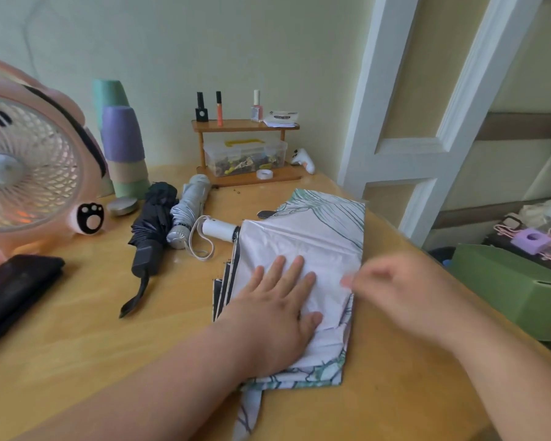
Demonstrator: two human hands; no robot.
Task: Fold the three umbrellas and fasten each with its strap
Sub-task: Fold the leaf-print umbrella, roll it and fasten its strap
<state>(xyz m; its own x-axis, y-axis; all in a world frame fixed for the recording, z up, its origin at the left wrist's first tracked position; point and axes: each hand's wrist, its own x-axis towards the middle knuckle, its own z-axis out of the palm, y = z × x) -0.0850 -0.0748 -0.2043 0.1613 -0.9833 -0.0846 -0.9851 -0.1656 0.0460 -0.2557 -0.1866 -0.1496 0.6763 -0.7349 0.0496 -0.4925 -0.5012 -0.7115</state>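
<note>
The white umbrella [303, 249] lies flattened on the bench [77, 338] near its right edge, its handle [218, 229] pointing left and its loose strap [247, 412] trailing off toward the near edge. The left hand [277, 310] presses flat on the fabric, fingers [287, 265] straight and slightly spread. The right hand [404, 294] is at the fabric's right edge, blurred; I cannot tell whether its fingers grip anything. A black umbrella [150, 230] and a grey umbrella [188, 208] lie folded side by side near the far left, beside a pink fan [29, 167]
</note>
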